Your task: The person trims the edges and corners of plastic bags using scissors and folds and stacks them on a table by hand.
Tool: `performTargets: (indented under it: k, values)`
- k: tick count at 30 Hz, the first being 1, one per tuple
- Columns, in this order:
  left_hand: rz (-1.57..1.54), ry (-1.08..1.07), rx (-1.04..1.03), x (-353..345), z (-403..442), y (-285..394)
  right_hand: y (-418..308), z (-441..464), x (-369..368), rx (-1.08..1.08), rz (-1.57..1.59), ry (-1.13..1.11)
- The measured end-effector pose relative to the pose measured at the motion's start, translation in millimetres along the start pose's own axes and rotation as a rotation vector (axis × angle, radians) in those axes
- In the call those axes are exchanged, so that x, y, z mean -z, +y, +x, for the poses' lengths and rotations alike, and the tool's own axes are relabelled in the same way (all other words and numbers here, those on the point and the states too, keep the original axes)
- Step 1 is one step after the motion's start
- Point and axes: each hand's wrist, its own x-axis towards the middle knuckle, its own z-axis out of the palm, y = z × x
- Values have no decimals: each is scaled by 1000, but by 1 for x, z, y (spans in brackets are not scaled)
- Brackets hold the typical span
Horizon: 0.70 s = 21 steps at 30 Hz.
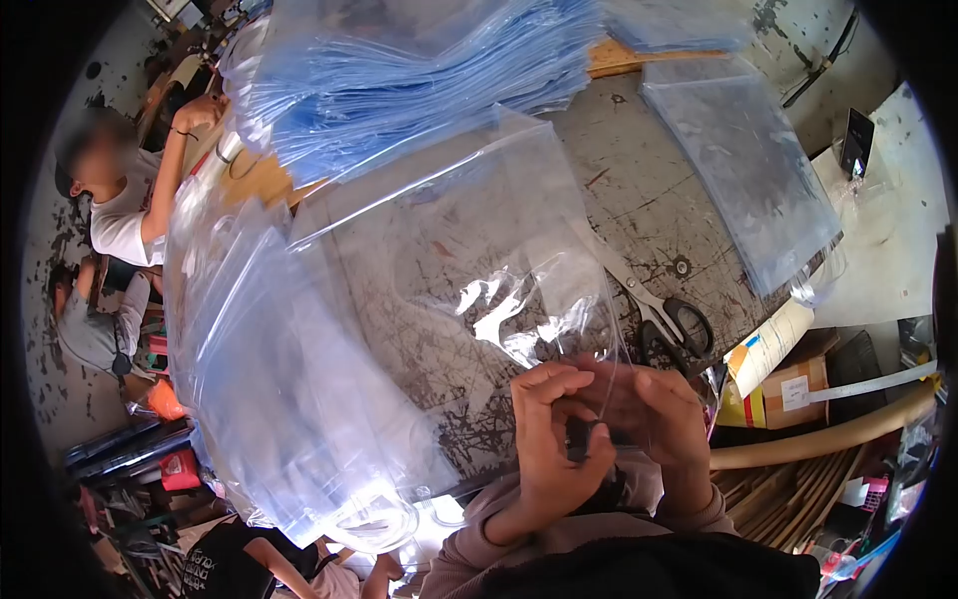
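The left grip [547, 439], nearly closed, pinches the near edge of a clear plastic sheet [449, 250], probably light, limp, slippery and best held there, the right grip [674, 424] loosely cupped, its hold unclear, the sheet spreading beyond across the table [639, 190].

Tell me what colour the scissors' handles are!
The scissors' handles are black, seen best in the head view.

Both hands [604, 429] at near corner of clear plastic sheet [449, 230]; scissors [659, 314] just beside, on scratched table [639, 180].
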Motion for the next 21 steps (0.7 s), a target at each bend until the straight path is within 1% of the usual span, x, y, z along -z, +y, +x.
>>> performTargets:
  k: [1,3,4,6,13,18,21]
  values:
    - [2,-3,2,2,-1,-1,2,1,2,13,8,-11]
    - [-89,-38,116,9,-2,-2,5,2,5,27,18,-21]
    - [-86,-39,117,12,0,-1,7,2,6,41,22,5]
    - [51,-156,140,17,4,3,8,2,6,54,27,30]
    - [-37,-127,167,19,6,-1,7,3,8,70,-33,6]
    - [38,-191,206,21,6,-2,10,3,8,131,-45,-8]
    - [58,-164,195,20,5,-1,5,4,6,120,-68,-19]
